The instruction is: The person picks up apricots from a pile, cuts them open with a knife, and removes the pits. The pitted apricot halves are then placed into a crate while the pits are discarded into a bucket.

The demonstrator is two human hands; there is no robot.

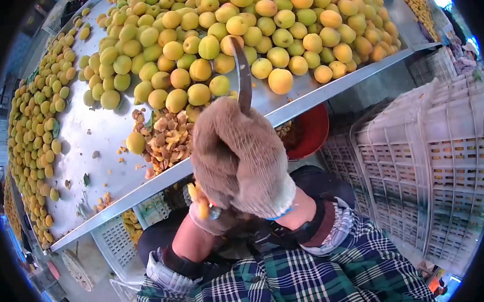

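Observation:
My right hand (242,156), in a brown and white knit glove, is closed round a knife with a curved blade (243,75) that points up and away from me. Below and left of it, partly covered, is my left hand (212,220), also gloved. Orange fruit pieces (201,201) show at its fingers, with a small shiny bit beside them. Just beyond both hands, a pile of cut fruit scraps (171,140) lies on the metal table (102,157). Many whole yellow-green fruits (200,69) are heaped behind it.
A metal rim (326,90) runs along the table's near edge. Below it stand a red bucket (314,129) and a white crate (119,242) with fruit pieces. Stacked white crates (426,164) fill the right side. More fruits (33,138) line the table's left side.

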